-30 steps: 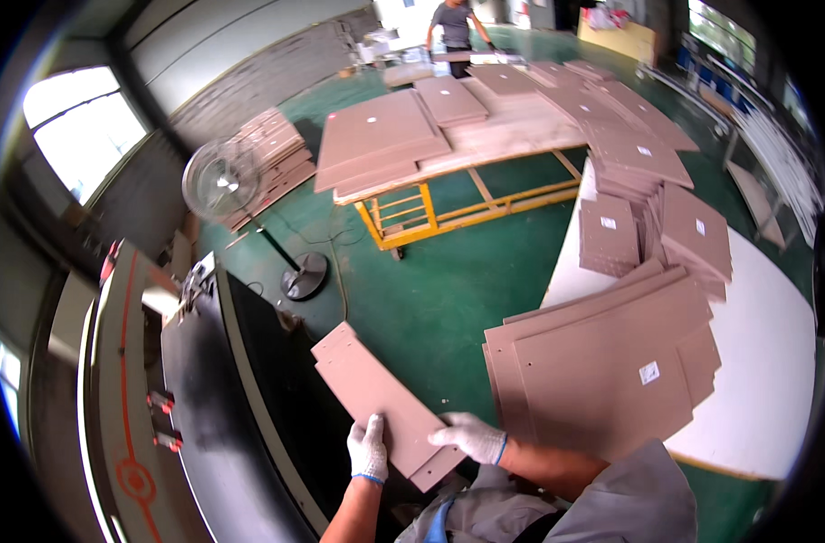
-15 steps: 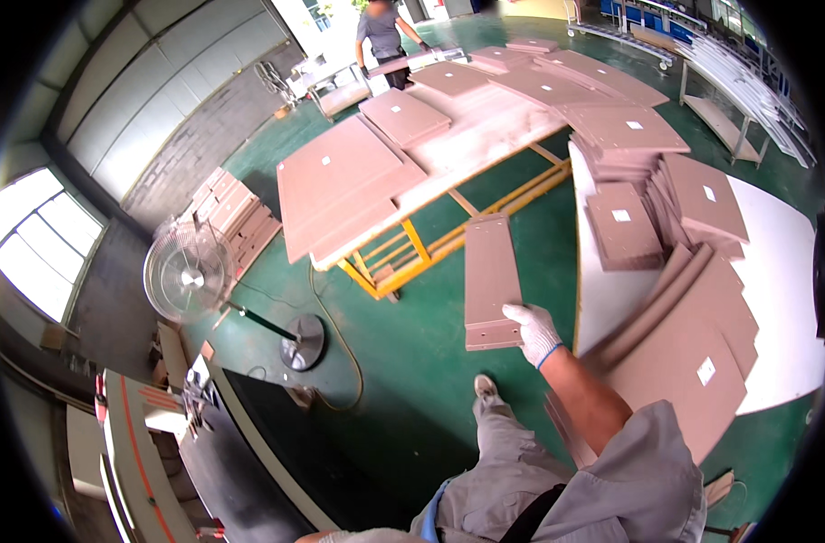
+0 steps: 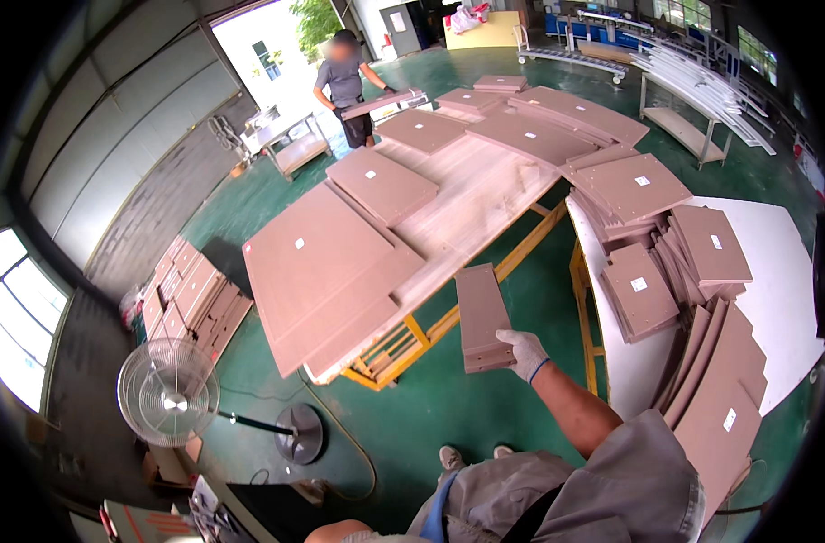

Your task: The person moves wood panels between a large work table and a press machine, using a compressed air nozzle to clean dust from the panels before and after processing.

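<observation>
My right hand [image 3: 524,354], in a white knit glove with a blue cuff edge, grips the near right corner of a long, narrow brown panel [image 3: 481,312]. The piece looks thick, perhaps two boards together, with small holes along its near end. It is held above the green floor, in front of a large worktable [image 3: 471,213] with a yellow frame. Flat brown panels [image 3: 317,258] lie on that table. To the right, a white-topped table [image 3: 774,258] bears stacked and leaning brown panels [image 3: 639,282]. Of my left arm only a bit [image 3: 338,530] shows at the lower edge; its fingers are hidden.
A fan [image 3: 170,394] on a round base stands to the left, its cord and a hose [image 3: 362,452] on the floor. Behind it is a pile of brown boards [image 3: 195,294]. Another person [image 3: 344,86] holds a panel beyond the table. White strips [image 3: 702,86] lie on a rack far right.
My view has tilted up and shifted, showing more of the far room. The narrow panel stays in my right hand, now seen nearer the big table's edge. Both my shoes now show.
</observation>
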### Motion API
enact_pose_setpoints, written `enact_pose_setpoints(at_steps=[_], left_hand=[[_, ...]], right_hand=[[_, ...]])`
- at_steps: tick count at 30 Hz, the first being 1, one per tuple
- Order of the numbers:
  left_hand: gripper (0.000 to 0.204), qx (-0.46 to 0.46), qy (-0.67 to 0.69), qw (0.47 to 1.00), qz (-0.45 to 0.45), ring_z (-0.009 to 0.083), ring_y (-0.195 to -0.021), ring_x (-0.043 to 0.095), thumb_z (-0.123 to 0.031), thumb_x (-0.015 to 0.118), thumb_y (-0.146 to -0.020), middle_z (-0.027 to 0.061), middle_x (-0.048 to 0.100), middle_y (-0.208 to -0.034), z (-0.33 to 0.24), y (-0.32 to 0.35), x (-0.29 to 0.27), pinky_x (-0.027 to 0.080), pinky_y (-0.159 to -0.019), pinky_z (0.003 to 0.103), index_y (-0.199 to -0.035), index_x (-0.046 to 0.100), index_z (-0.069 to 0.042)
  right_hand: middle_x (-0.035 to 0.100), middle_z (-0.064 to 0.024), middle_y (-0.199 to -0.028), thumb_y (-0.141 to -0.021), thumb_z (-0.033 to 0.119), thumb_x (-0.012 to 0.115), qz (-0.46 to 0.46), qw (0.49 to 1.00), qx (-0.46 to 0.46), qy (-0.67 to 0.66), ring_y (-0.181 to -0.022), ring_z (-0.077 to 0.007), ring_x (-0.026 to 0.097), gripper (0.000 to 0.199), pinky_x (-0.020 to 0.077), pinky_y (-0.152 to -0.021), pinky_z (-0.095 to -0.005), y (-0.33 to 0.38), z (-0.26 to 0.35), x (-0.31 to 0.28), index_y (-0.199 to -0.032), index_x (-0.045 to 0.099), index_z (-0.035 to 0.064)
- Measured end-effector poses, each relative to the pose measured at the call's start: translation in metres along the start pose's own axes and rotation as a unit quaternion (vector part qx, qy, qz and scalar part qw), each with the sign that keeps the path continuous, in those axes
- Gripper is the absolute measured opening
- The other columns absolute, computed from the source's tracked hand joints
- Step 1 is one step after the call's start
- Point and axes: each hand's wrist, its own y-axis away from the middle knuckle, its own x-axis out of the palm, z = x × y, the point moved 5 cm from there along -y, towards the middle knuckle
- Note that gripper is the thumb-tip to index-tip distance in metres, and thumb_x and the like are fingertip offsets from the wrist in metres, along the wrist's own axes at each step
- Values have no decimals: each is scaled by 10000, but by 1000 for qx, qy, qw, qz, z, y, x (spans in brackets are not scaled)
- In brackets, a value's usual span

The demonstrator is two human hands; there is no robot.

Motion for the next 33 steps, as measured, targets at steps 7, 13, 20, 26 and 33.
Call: enact_pose_setpoints(at_steps=[7,13,20,26,33], left_hand=[[383,-84,28,974,210,240,-630,610,-472,537,-1106,17,619,-839,24,-16,-129,427,-530,393,-856,612,-192],[284,-20,92,985,144,269,-776,663,-383,570,-1091,61,660,-955,58,-32,-198,515,-657,429,-950,685,-164],[258,-84,41,986,137,301,-814,682,-321,570,-1073,102,687,-993,126,-71,-242,535,-679,440,-985,706,-121],[225,-87,68,977,182,290,-823,687,-303,591,-1047,97,694,-992,192,-85,-264,535,-676,432,-978,709,-125],[187,4,198,941,273,277,-834,692,-282,615,-1016,92,702,-992,237,-86,-238,535,-673,422,-970,713,-129]], right_hand=[[707,-149,-1267,-965,254,759,-1,998,-20,-65,-1182,-342,694,435,586,-947,-562,-131,15,46,-1332,647,49],[702,-137,-1322,-1001,233,662,-71,992,40,-98,-1189,-369,696,400,555,-967,-624,-216,-29,42,-1382,624,116],[718,-171,-1275,-950,231,741,-94,995,-31,-28,-1166,-362,713,454,599,-950,-543,-336,94,61,-1353,662,37],[735,-169,-1209,-994,283,719,172,779,-382,466,-1105,-264,703,397,552,-943,-381,-168,237,212,-1292,700,21],[711,-191,-875,-975,312,747,530,638,-443,341,-800,-393,691,279,543,-708,-451,184,216,274,-984,695,38]])
